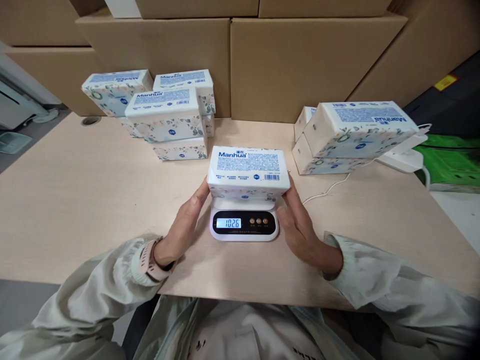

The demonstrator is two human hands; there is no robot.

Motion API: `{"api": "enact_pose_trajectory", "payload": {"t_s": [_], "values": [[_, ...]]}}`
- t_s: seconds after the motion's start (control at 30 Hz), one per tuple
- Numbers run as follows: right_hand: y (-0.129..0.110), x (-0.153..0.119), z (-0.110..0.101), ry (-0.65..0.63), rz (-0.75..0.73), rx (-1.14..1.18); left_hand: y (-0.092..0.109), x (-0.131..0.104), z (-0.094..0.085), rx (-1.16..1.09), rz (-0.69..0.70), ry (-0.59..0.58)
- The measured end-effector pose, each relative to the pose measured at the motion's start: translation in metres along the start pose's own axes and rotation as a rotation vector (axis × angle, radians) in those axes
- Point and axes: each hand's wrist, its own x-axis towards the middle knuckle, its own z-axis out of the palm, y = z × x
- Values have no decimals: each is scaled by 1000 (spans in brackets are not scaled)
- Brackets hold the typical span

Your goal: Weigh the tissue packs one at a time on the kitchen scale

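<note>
A white tissue pack (pixel 247 167) with blue Manhua print lies on a small white digital scale (pixel 245 235) in front of me. The scale's lit display reads 102.6, and three round buttons sit beside it. My left hand (pixel 183 227) touches the pack's left end, its fingers partly hidden behind the wrapper. Against the right end rests my right hand (pixel 300 225), fingers stretched along the side and thumb near the scale's edge. Between them the two hands hold the pack from both ends.
Stacked tissue packs (pixel 168 115) stand at the back left, with another stack (pixel 360 130) at the back right. Cardboard boxes (pixel 315 70) wall off the far side. A white cable (pixel 330 189) runs from the scale area to a white power strip (pixel 403 159). Green material (pixel 450 160) lies far right.
</note>
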Motion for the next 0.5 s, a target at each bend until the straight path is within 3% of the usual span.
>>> {"api": "enact_pose_trajectory", "payload": {"t_s": [0.1,0.27,0.37,0.5], "values": [[5,22,-2,111,-37,4,8,27,0,57,50,-51],[32,85,-14,317,-79,-87,12,103,0,64,133,-150],[57,118,-19,335,-36,-137,5,140,-3,40,78,-174],[89,148,-18,268,36,-230,-11,168,-10,-12,37,-125]]}}
